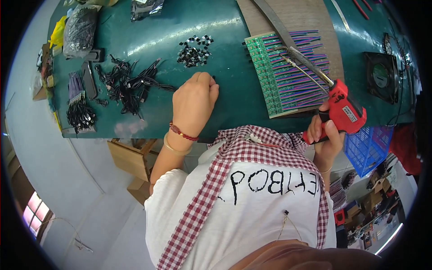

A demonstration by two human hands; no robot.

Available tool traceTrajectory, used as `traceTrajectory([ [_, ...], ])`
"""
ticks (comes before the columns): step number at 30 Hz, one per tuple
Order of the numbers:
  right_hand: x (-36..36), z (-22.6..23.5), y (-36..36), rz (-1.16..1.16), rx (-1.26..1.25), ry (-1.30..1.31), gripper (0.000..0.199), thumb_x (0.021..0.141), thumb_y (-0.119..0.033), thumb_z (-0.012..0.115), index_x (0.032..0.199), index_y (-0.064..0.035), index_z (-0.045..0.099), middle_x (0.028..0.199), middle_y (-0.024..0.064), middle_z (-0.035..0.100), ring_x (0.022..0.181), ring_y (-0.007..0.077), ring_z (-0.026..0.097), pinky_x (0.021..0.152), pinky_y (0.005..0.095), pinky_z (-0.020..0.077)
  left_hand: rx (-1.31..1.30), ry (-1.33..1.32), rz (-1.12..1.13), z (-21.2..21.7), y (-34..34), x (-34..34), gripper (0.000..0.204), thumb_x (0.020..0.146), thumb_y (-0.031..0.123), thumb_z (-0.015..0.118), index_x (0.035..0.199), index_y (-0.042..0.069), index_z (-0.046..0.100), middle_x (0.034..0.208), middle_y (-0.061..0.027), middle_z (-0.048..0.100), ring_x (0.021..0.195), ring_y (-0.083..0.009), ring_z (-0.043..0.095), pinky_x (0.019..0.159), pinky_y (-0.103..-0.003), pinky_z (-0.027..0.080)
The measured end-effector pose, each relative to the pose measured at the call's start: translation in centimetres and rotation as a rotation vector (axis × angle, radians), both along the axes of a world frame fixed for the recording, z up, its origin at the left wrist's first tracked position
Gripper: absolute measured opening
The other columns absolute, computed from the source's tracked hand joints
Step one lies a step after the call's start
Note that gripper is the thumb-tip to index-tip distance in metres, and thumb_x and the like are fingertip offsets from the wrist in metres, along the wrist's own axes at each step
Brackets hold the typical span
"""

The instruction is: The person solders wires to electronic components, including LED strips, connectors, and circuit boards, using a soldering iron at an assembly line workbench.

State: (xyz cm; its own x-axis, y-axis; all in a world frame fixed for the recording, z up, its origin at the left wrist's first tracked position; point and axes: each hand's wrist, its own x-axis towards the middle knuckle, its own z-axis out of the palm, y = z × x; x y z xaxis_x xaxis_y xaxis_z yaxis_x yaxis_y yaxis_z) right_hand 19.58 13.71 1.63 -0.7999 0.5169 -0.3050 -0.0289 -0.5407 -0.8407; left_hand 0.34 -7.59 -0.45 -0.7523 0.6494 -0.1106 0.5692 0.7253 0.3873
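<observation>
In my right hand (328,128) is a red and black soldering gun (346,108), gripped by its handle. Its long thin metal tip slants up and left over a panel of green circuit boards (265,76) with rows of coloured wires (301,85). Closed in a pinch, my left hand (194,96) rests over the green table just below a small pile of black connectors (194,54). A tiny dark bit shows beside its fingertips, but what the fingers hold is mostly hidden.
Black cables (130,83) lie tangled on the green tabletop (153,40), left of my left hand. Farther left are a wire bundle (76,105) and a clear bag of dark parts (81,31). A brown board (330,58) underlies the panel. At right stand a black fan (381,76) and blue basket (366,150).
</observation>
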Motion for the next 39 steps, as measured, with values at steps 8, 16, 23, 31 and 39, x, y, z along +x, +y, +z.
traceTrajectory([
  [8,-2.2,1.1,-2.6,0.050,0.094,-0.045,0.050,0.075,-0.006,0.065,0.119,-0.0008,0.042,0.080,0.0088,0.054,0.065,0.0147,0.052,0.058,0.0263,0.0441,0.548,-0.793,-0.322,4.0,4.4,2.6,0.010,0.079,0.006,0.064,0.085,0.000,0.059,0.071,-0.0089,0.060,0.062,-0.0178,0.060,0.056,-0.028,0.046],
  [16,-1.9,1.3,-2.6,0.233,0.162,-0.083,0.039,0.080,0.004,0.060,0.116,-0.0002,0.045,0.086,0.0047,0.055,0.080,0.0100,0.052,0.069,0.0235,0.0439,0.560,-0.754,-0.434,3.6,6.0,3.7,0.012,0.079,0.010,0.066,0.081,0.001,0.058,0.075,-0.0101,0.061,0.065,-0.0236,0.060,0.057,-0.031,0.047],
  [23,-2.3,1.1,-2.9,0.124,0.238,-0.148,0.034,0.080,0.002,0.060,0.111,0.0010,0.047,0.085,0.0033,0.056,0.077,0.0094,0.054,0.069,0.0227,0.0446,0.646,-0.663,-0.315,2.7,6.0,4.8,0.010,0.078,0.008,0.066,0.080,0.001,0.058,0.075,-0.0094,0.060,0.065,-0.0226,0.060,0.056,-0.030,0.046],
  [31,-2.7,1.4,-2.7,0.138,0.303,-0.154,0.033,0.078,0.005,0.060,0.108,0.0009,0.047,0.082,0.0040,0.054,0.073,0.0099,0.052,0.064,0.0228,0.0438,0.624,-0.755,-0.292,2.9,6.1,4.4,0.010,0.079,0.006,0.064,0.084,-0.001,0.059,0.073,-0.0093,0.060,0.062,-0.0182,0.060,0.054,-0.027,0.047],
  [39,-2.5,0.7,-2.8,0.105,0.252,-0.207,0.029,0.080,0.003,0.060,0.107,0.0014,0.049,0.083,0.0028,0.056,0.075,0.0087,0.053,0.066,0.0225,0.0451,0.564,-0.888,-0.232,2.5,6.5,4.4,0.009,0.076,0.002,0.060,0.082,-0.003,0.056,0.067,-0.0079,0.059,0.057,-0.0106,0.057,0.050,-0.024,0.045],
])
